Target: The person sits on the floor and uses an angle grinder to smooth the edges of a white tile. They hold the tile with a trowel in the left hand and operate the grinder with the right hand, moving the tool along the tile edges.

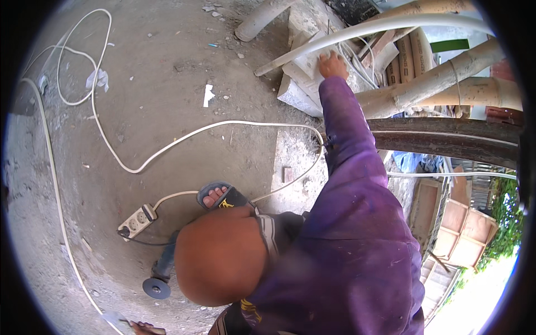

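My right arm, in a purple sleeve, stretches toward the upper part of the view. My right hand (333, 65) rests with fingers spread on a stack of pale slabs or tiles (304, 70); nothing shows clasped in it. A white pipe (335, 40) slants across the stack, just past the fingertips. My left hand does not show. Beside my bent knee (220, 257) lies an angle grinder (163, 267), its round disc exposed. At the lower edge is a trowel-like tool with a flat grey blade (114, 318) and a brown handle, partly cut off.
A white power strip (137, 221) with a plug in it lies near my sandalled foot (215, 195). White cable (167, 148) loops over the dusty floor. Bamboo poles (413, 95) and stacked sacks (410, 58) stand at the upper right. A paper scrap (208, 96) lies mid-floor.
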Available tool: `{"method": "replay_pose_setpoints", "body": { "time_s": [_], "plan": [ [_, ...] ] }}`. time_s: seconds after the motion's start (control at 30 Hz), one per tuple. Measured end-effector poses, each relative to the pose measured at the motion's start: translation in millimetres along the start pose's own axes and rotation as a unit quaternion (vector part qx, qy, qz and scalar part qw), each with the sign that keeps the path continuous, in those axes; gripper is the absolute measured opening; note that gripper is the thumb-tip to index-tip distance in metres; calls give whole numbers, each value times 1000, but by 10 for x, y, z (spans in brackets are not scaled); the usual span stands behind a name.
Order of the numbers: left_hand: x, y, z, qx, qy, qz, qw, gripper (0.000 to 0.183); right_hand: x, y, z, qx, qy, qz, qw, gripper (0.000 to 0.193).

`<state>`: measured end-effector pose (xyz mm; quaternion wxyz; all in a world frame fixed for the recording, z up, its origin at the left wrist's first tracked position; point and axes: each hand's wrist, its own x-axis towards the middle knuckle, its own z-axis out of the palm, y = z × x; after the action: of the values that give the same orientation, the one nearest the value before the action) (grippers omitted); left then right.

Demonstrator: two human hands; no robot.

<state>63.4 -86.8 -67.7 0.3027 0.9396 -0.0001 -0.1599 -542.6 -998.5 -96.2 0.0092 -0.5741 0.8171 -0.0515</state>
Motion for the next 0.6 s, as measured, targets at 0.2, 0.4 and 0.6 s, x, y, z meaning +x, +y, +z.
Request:
{"method": "replay_pose_setpoints", "body": {
  "time_s": [0.2,0.4,0.6],
  "plan": [
    [-97,948,293,-33,73,-61,995,62,352,-141,138,12,-7,9,1000,79],
    [67,1084,528,-27,75,-81,994,50,1128,689,496,-11,-7,-36,999,91],
    [249,911,18,-60,168,-84,980,42,1036,68,754,47,-6,-86,995,90]
  ]
}}
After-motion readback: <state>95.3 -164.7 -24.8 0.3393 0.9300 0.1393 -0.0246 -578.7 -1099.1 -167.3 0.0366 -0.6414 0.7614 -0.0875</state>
